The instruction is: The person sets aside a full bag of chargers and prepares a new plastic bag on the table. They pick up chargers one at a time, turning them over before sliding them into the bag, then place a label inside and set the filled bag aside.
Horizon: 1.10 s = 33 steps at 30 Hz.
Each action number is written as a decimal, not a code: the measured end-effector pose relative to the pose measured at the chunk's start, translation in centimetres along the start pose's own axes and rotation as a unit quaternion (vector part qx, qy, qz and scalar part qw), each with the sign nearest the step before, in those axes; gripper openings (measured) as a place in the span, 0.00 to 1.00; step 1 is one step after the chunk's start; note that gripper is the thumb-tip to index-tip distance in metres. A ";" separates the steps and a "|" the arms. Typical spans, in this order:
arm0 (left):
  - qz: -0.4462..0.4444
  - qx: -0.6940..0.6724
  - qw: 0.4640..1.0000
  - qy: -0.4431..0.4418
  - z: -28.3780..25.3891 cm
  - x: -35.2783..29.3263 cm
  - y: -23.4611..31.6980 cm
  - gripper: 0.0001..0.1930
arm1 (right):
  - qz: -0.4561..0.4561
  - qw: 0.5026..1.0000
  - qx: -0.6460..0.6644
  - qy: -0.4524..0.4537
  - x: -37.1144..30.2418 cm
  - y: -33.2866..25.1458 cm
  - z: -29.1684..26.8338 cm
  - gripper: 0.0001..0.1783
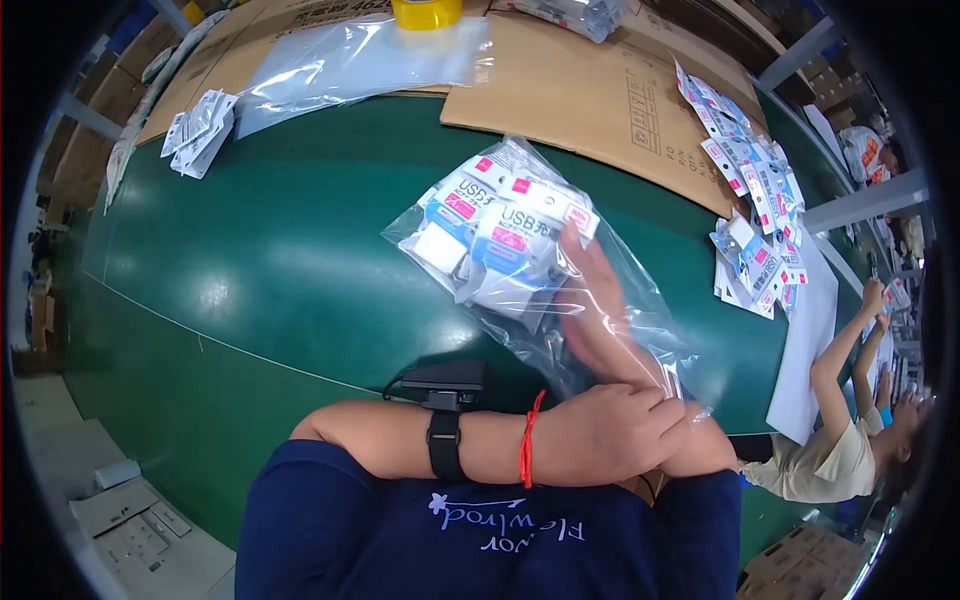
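Note:
My right hand (592,283) reaches inside a clear plastic bag (640,275), its fingers against the edge of the front carded charger pack (520,235). Several such white, blue and pink packs lie stacked in the bag, and one shows a white block-shaped adapter (440,247). Lower down, my left hand (625,430) crosses over my right forearm. Its closed fingers pinch the bag's mouth there. The red cord and black strap are on my left wrist and forearm.
More carded packs (765,190) pile up at the right, and a small bundle (200,132) lies at the far left. Flat plastic bags (350,65), yellow tape (427,12) and cardboard (590,110) line the green table's (250,240) far side. Another person (825,450) works at the right.

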State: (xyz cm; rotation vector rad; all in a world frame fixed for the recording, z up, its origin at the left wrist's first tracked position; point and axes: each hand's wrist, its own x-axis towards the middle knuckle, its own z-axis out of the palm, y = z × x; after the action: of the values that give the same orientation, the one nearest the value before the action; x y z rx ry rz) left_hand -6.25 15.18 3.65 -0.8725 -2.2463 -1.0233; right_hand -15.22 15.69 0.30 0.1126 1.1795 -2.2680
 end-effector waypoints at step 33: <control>-0.030 0.050 0.997 0.052 -8.1 1.3 -6.0 0.14 | -0.019 0.978 -0.203 -0.038 1.7 -2.6 -2.4 0.18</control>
State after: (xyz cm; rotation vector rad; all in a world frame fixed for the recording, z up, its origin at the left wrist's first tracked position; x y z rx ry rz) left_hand -9.95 6.15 6.48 -0.6981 -2.2272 -0.9498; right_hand -18.44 17.94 0.15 -0.1537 1.5843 -1.9953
